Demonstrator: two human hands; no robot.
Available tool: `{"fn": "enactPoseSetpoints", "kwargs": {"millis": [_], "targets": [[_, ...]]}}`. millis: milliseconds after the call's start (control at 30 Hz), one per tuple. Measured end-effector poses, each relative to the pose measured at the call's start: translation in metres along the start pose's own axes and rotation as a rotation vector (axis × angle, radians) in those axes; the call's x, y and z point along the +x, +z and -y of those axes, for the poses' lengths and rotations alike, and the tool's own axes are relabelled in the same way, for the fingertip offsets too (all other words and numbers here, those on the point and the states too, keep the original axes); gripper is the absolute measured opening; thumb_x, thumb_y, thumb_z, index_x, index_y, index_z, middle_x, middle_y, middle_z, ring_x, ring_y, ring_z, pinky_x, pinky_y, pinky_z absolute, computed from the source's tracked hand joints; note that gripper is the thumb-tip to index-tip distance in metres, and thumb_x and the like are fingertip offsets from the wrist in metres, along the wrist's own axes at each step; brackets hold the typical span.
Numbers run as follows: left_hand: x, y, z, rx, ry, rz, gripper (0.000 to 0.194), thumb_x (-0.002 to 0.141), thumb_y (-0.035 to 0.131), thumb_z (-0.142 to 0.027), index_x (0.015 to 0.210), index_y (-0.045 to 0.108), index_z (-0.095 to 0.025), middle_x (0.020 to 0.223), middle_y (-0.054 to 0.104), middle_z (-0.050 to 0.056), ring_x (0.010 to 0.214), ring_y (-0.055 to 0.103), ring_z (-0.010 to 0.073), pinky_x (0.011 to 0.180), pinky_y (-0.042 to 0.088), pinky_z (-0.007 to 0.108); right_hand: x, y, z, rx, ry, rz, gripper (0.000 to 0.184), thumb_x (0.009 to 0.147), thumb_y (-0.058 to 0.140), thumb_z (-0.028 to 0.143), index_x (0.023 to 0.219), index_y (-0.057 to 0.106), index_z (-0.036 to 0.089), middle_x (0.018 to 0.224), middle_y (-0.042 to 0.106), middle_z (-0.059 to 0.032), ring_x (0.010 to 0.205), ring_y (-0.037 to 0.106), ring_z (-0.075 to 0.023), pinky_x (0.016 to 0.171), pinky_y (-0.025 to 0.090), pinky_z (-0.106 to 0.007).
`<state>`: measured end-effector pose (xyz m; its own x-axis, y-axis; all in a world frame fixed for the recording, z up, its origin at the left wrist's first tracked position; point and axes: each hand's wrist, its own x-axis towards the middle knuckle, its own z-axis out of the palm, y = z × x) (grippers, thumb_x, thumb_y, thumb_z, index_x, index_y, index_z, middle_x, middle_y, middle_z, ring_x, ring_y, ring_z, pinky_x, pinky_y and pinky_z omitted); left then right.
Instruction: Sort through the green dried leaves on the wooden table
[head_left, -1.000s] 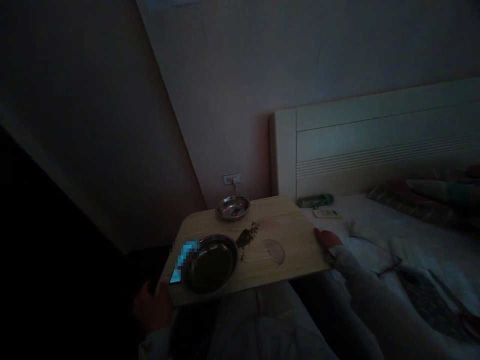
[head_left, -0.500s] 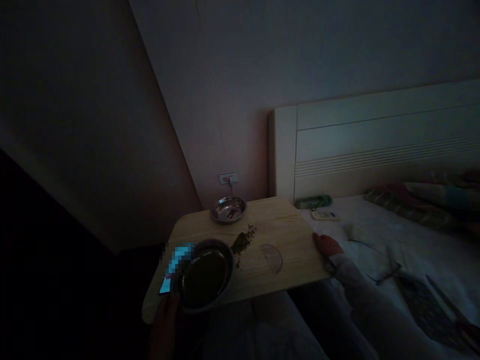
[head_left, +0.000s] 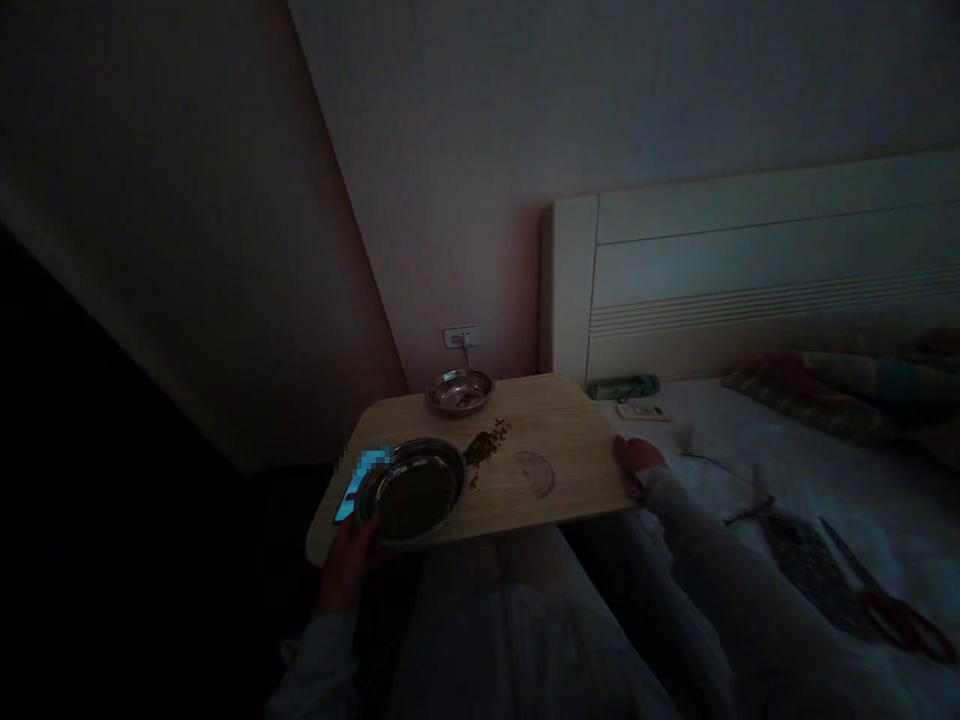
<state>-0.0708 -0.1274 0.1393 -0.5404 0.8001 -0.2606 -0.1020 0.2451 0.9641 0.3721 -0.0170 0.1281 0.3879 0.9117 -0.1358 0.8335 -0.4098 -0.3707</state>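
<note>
My left hand (head_left: 351, 553) is closed on the near left rim of a wide metal bowl (head_left: 450, 467), which looks dark greenish inside. The bowl is at the near left of a small wooden bed table (head_left: 570, 415), partly over a lit phone (head_left: 351, 495). At the table's right edge, my right hand (head_left: 641, 456) has its fingers wrapped around the board. Beside the bowl lies a small heap of greenish bits (head_left: 487, 442). A clear plastic protractor (head_left: 535, 473) rests to the right of it. A second metal bowl (head_left: 459, 400) stands at the back.
On the bed to the right are a green case (head_left: 622, 387), a pale remote-like device (head_left: 643, 411), glasses (head_left: 750, 510) and red-handled scissors (head_left: 900, 620). A white headboard (head_left: 675, 250) and a wall socket (head_left: 460, 337) are behind. My legs are under the table.
The view has tilted down, so the table and bed sit higher in the picture. More of my left sleeve and the scissors show. Both hands keep their places on the bowl and table edge.
</note>
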Motion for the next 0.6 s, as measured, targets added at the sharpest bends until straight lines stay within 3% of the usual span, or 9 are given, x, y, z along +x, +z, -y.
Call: {"fn": "enactPoseSetpoints", "kwargs": {"millis": [167,367,467,600], "targets": [[-0.015,0.005,-0.013,-0.024,-0.023,0.0,0.014,0.077,0.063,-0.008,0.088,0.065,-0.017,0.077,0.071,0.005,0.073,0.07,0.0199,0.064,0.058,0.029,-0.017,-0.007,0.007,0.049,0.027,-0.071,0.043,0.096,0.034,0.026,0.12,0.063,0.004,0.121,0.064,-0.0224,0.113,0.061,-0.0282,0.089,0.047,-0.034],[-0.025,0.011,-0.019,-0.066,0.044,-0.056,0.014,0.076,0.056,-0.005,0.071,0.061,-0.016,0.069,0.067,0.004,0.061,0.065,0.0166,0.063,0.059,0.031,-0.029,-0.006,0.015,-0.103,-0.081,-0.237,0.039,0.094,0.038,0.023,0.119,0.063,0.008,0.127,0.059,-0.0205,0.115,0.058,-0.0305,0.09,0.047,-0.039],[-0.029,0.002,-0.027,-0.11,0.101,-0.051,0.011,0.073,0.058,-0.007,0.068,0.06,-0.016,0.069,0.064,0.003,0.061,0.064,0.0156,0.06,0.057,0.028,-0.032,-0.006,0.018,-0.162,-0.135,-0.255,0.036,0.094,0.039,0.022,0.116,0.065,0.008,0.125,0.059,-0.0207,0.114,0.058,-0.0305,0.09,0.046,-0.04],[-0.042,-0.027,-0.041,-0.138,0.153,0.003,0.012,0.066,0.063,-0.013,0.077,0.062,-0.016,0.078,0.066,0.001,0.064,0.064,0.0157,0.052,0.055,0.025,-0.035,-0.006,0.019,-0.17,-0.207,-0.29,0.034,0.094,0.043,0.021,0.116,0.065,0.009,0.126,0.058,-0.0208,0.117,0.055,-0.0307,0.093,0.044,-0.041]]}}
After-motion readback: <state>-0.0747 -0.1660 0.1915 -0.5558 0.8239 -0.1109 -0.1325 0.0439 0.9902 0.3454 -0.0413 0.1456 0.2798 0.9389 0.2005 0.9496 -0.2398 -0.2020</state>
